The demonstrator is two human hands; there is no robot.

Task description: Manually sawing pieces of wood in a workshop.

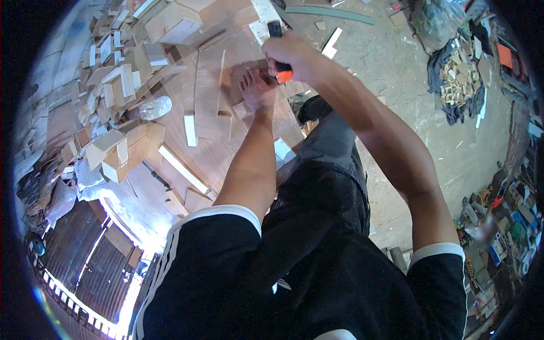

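Note:
My right hand (293, 55) is wrapped round a black tool with an orange end (284, 76). Its black part (275, 29) sticks out past the knuckles; the grip hides the rest, so its exact kind cannot be made out. Close beside it on the left, my left hand (258, 89) lies with fingers spread on a dark brown wooden piece (233, 76) at the edge of the wooden worktop (177, 116). Just left of that hand lies a long plywood panel (208, 93).
Wooden boxes and offcuts (122, 85) crowd the worktop's left side, along with a clear plastic bottle (156, 107) and white-edged strips (184, 170). On the concrete floor (396, 119) at right sits a black bag of wood scraps (460, 76). Mixed clutter (498, 226) lines the far right.

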